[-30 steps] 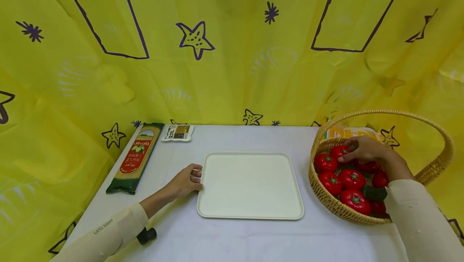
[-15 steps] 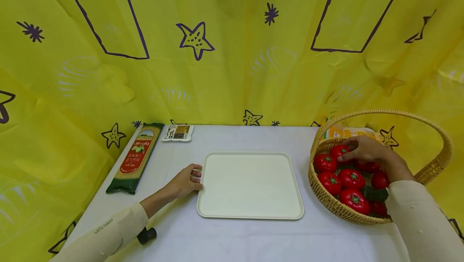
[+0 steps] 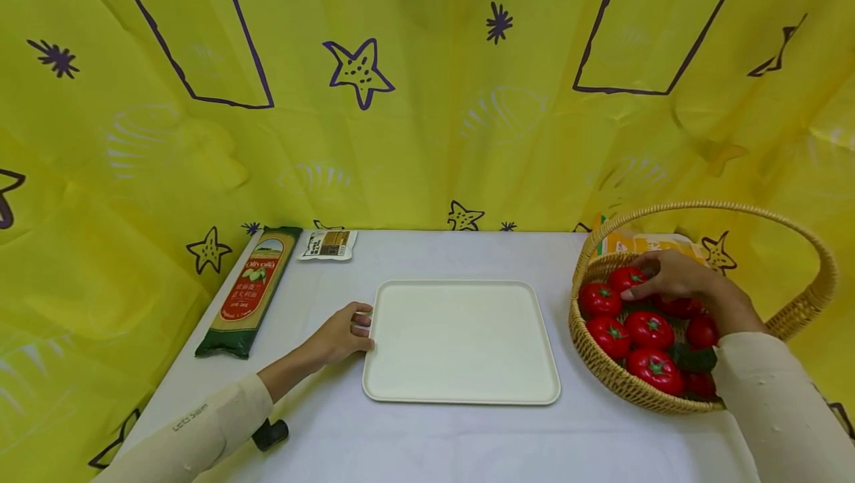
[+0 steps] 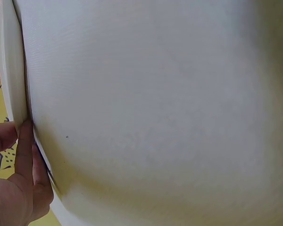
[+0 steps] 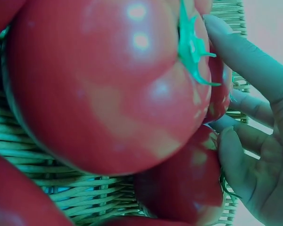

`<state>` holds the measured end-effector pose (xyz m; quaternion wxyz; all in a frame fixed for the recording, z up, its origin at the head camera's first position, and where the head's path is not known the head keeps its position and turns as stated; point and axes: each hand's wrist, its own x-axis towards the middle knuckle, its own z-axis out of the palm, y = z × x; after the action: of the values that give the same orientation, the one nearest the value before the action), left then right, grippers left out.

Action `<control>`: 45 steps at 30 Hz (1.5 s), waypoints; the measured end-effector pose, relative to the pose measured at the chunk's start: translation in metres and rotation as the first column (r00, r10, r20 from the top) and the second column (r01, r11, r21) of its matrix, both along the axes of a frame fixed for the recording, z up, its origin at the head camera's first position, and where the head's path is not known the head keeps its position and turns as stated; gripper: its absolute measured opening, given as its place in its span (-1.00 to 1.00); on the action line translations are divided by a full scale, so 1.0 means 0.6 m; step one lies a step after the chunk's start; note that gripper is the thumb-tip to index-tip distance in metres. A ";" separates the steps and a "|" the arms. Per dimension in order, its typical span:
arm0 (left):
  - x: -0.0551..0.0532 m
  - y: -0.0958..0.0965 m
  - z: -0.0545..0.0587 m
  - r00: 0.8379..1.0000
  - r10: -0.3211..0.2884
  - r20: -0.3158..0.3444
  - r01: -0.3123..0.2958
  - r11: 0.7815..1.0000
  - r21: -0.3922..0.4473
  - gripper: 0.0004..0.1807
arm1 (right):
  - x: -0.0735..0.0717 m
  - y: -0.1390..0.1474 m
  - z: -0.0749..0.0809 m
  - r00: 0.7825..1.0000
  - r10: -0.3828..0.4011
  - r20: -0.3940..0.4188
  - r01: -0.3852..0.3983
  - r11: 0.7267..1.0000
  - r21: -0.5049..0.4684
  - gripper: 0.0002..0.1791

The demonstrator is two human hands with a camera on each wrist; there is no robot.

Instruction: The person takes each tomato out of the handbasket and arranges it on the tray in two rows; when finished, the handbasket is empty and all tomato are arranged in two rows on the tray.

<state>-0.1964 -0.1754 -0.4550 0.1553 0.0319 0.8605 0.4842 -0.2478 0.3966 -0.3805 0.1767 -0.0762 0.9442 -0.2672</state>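
The left hand (image 3: 344,334) is at the left edge of a white tray (image 3: 461,342), which lies flat on the white-covered bench (image 3: 461,446); its thumb and fingers pinch the tray's rim. The right hand (image 3: 681,279) reaches into a wicker basket (image 3: 604,370) on the person's right, where its fingers are spread around the rearmost tomato (image 3: 624,277). Whether they grip it cannot be told, as neighbouring fruit and the hand itself hide part of the contact. More red tomatoes (image 3: 649,330) sit in the basket below and beside that hand, with a dark green thing (image 3: 691,357) among them, partly covered. The basket stands just beside the tray, its arched handle upright. Behind it is an orange-and-white packet (image 3: 668,243). On the far left lies a long spaghetti packet (image 3: 249,286), a small sachet (image 3: 327,245) near its top end. A black object (image 3: 270,435) lies beside the left sleeve (image 3: 217,420).
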 end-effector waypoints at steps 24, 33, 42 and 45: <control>-0.001 0.002 -0.003 1.000 -0.008 -0.003 0.008 1.000 -0.006 -0.29 | 0.001 0.002 -0.001 0.993 0.047 -0.106 -0.040 0.997 0.067 -0.14; -0.002 0.001 -0.001 1.000 -0.008 -0.003 0.008 1.000 -0.010 -0.28 | 0.006 0.002 0.012 0.990 0.046 -0.136 -0.037 0.997 0.068 -0.21; -0.003 0.002 -0.003 1.000 -0.009 -0.004 0.009 1.000 -0.008 -0.28 | 0.009 0.004 0.007 0.996 0.022 -0.085 -0.025 0.999 -0.030 -0.22; -0.004 0.002 -0.003 1.000 -0.003 -0.001 0.003 1.000 -0.011 -0.28 | 0.012 0.004 0.009 0.997 0.016 -0.069 -0.022 0.997 -0.077 -0.23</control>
<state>-0.1987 -0.1742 -0.4568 0.1558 0.0323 0.8632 0.4791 -0.2403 0.3988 -0.3753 0.1437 -0.1011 0.9378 -0.2993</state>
